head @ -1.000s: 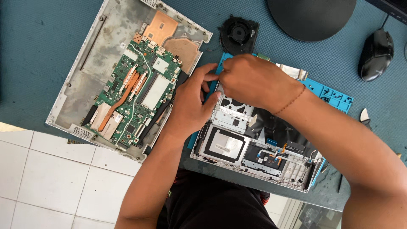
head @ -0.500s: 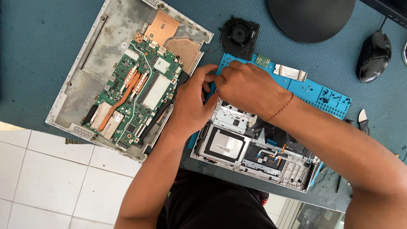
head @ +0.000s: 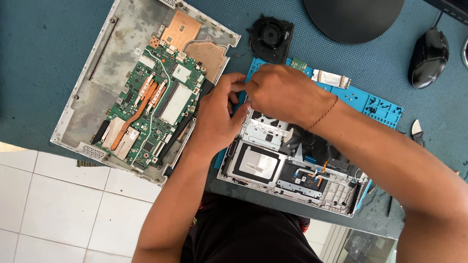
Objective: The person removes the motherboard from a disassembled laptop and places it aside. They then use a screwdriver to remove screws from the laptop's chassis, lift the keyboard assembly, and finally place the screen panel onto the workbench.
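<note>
Hands (head: pixel 253 100) meet over silver laptop chassis's (head: pixel 292 168) upper-left corner

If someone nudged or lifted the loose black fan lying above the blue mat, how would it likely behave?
The black fan looks like thin plastic, so it is probably light and would slide easily on the teal table cover. It lies flat, so tipping seems unlikely. A thin wire trails from its left side, so a pull could snag it. Its exposed blades look fragile.

My hands, left hand (head: pixel 217 114) and right hand (head: pixel 282 95), are meeting at frame centre over the palmrest chassis (head: pixel 292 170), which is lying on the mat (head: pixel 375 104). The motherboard shell (head: pixel 141 87) is sitting upper left, the fan (head: pixel 271 38) above, the mouse (head: pixel 428 57) upper right.
</note>
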